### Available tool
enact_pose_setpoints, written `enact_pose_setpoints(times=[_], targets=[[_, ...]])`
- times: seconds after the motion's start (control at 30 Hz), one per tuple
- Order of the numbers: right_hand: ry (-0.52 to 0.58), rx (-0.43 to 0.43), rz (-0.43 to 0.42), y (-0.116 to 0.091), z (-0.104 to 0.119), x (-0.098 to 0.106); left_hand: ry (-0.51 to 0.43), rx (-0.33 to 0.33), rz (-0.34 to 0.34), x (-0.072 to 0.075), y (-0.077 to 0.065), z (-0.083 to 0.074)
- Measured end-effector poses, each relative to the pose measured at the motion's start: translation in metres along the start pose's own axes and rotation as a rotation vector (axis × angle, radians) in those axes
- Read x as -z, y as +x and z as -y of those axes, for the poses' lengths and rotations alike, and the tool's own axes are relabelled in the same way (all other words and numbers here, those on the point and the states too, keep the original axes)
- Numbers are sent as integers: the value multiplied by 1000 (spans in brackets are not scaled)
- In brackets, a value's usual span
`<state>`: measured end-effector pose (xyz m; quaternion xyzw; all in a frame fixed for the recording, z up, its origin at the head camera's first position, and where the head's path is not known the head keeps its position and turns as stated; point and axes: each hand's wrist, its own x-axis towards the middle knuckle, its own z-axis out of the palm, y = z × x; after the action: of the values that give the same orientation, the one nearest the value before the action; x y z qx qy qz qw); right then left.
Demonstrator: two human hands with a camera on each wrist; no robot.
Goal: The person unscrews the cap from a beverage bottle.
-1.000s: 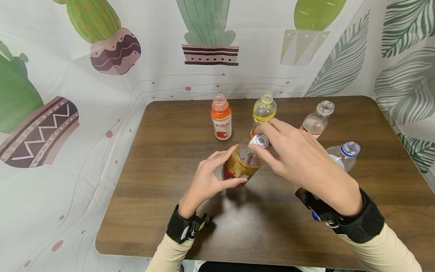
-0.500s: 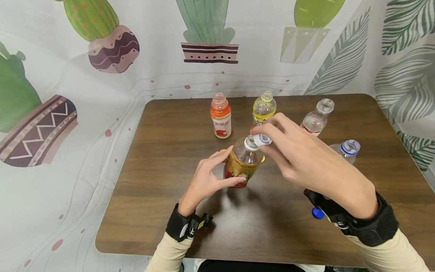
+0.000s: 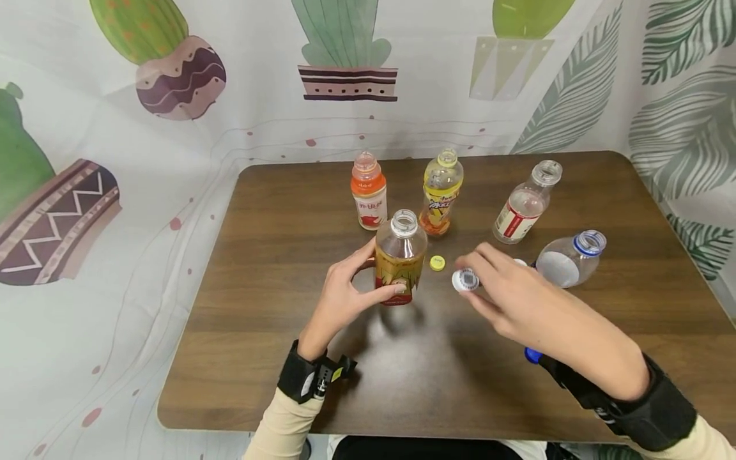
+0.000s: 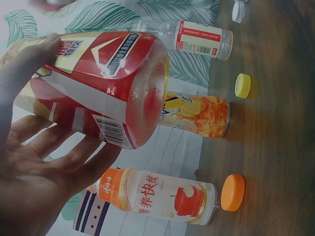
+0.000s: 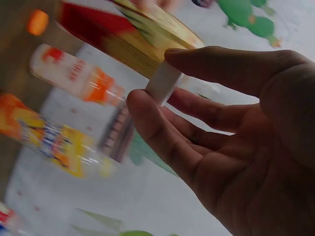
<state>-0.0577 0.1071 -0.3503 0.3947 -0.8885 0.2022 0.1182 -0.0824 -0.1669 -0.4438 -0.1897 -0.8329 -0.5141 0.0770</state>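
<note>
My left hand grips a clear plastic bottle with a gold and red label, its neck uncapped. The left wrist view shows this bottle held off the table, thumb on one side and fingers round the other. To its right, my right hand pinches a white bottle cap between thumb and fingertips, apart from the neck. That cap appears edge-on in the right wrist view. Behind the held bottle stand an orange-topped drink bottle and a yellow-labelled bottle, both uncapped.
Farther right are a red-and-white labelled bottle and a clear bottle with a blue neck ring. A yellow cap, a blue cap and an orange cap lie on the brown table. A printed cloth hangs behind.
The white cap has come off the bottle's neck and moved right and down with my right hand. My left hand has brought the bottle from tilted to more upright.
</note>
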Motion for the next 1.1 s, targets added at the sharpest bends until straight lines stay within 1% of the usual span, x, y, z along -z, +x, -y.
enact_pose_setpoints(times=[0.1, 0.23, 0.43, 0.63, 0.73, 0.9, 1.1], targets=[[4, -44, 93, -9, -3, -17, -33, -15, 1, -1, 2, 1], [12, -84, 185, -18, -6, -39, -47, -22, -5, -2, 3, 1], [27, -80, 268, -31, -11, -72, -49, -5, -7, -2, 3, 0], [51, -100, 352, -43, -16, -102, -58, 22, -7, -1, 3, 0], [56, -101, 379, -46, -19, -113, -58, 38, -7, 0, 2, -1], [24, -107, 407, -49, -22, -127, -67, 43, -3, 0, 2, -1], [-5, -112, 397, -52, -27, -134, -74, 43, -4, 1, 1, 1]])
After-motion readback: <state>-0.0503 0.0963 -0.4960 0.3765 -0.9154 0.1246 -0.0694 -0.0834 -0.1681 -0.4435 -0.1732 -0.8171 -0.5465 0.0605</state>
